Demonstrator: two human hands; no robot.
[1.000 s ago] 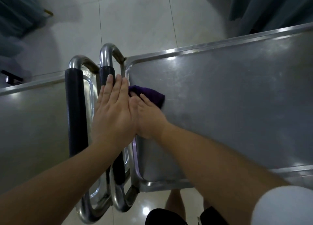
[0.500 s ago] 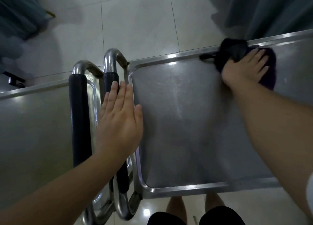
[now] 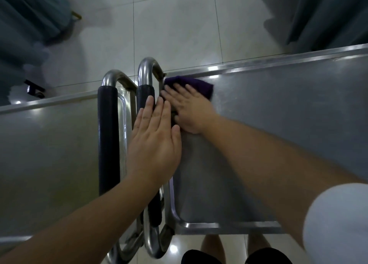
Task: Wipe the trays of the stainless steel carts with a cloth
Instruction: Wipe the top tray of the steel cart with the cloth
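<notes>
Two stainless steel carts stand end to end below me on a pale tiled floor (image 3: 179,24), their handles meeting in the middle. The right cart's tray (image 3: 278,134) fills most of the right side, a dull grey sheet with a raised rim; the left cart's tray (image 3: 49,144) lies level with it on the other side. Dark curtains (image 3: 328,15) hang beyond the right tray's far edge. Between the trays run the two handles: the left cart's handle (image 3: 105,134) and the right cart's handle (image 3: 145,96), each a bent steel tube with a black grip.

My left hand (image 3: 155,144) lies flat, fingers straight and close together, resting on the right cart's handle and the tray's near-left rim. My right hand (image 3: 189,110) is flat too, fingers slightly spread, pressing the purple cloth (image 3: 195,84) down into the far-left corner of the right tray, just beside the handle. The cloth shows past my fingertips, bunched against the rim.
</notes>
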